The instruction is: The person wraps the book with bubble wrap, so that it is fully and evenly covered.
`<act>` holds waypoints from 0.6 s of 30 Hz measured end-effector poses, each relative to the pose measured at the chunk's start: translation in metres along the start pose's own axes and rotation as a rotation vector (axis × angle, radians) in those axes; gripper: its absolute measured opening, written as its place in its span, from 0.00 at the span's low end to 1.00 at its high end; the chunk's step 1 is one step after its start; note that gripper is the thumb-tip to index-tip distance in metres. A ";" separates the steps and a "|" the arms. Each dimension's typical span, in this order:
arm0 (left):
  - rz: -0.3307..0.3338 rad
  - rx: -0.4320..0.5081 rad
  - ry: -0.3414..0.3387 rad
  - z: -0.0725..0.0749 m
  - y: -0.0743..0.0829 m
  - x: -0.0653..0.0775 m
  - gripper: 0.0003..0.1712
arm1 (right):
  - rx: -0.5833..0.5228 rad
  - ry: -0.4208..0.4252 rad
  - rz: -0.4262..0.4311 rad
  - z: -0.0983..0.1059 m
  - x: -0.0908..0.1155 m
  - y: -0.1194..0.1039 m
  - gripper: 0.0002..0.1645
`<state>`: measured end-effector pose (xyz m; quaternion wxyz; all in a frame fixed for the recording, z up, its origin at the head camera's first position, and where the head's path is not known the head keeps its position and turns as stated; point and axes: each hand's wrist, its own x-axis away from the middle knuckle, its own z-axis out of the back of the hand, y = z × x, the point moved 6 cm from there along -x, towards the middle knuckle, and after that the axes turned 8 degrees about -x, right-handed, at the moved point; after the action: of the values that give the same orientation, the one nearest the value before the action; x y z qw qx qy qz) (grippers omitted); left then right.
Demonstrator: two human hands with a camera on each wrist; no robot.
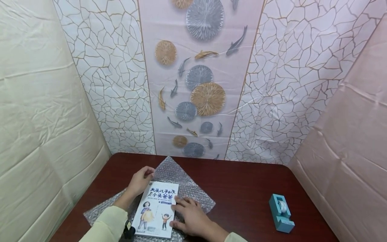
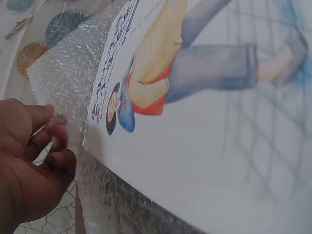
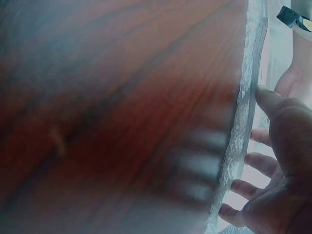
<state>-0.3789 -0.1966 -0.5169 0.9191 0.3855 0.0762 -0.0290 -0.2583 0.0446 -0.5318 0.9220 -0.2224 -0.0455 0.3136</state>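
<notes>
A white picture book (image 1: 158, 211) with blue lettering and painted figures lies face up on a sheet of bubble wrap (image 1: 178, 173). The sheet is turned so that one corner points to the back of the table. By the book's upper left corner, my left hand (image 1: 140, 181) pinches the edge of the bubble wrap (image 2: 63, 83) between thumb and fingers. My right hand (image 1: 191, 215) rests along the book's right edge, its fingers spread and touching the side, as the right wrist view also shows. Part of the wrap is hidden under the book and the left forearm.
A teal tape dispenser (image 1: 281, 212) with a roll of clear tape stands at the right of the dark red wooden table (image 1: 242, 188). Patterned cloth (image 1: 193, 134) hangs behind the table, and pale cloth walls rise on both sides.
</notes>
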 end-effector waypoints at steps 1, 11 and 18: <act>-0.014 -0.001 0.012 0.001 0.001 0.000 0.10 | 0.005 0.002 -0.001 0.000 0.000 0.000 0.36; -0.094 -0.051 0.063 0.004 0.013 -0.001 0.05 | 0.030 0.019 0.007 0.000 -0.001 0.000 0.36; -0.141 -0.069 0.083 0.006 0.017 0.000 0.03 | 0.034 0.021 0.016 -0.001 0.000 0.000 0.36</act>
<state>-0.3759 -0.1890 -0.5010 0.9235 0.3484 0.1419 -0.0750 -0.2585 0.0440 -0.5327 0.9236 -0.2105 -0.0287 0.3193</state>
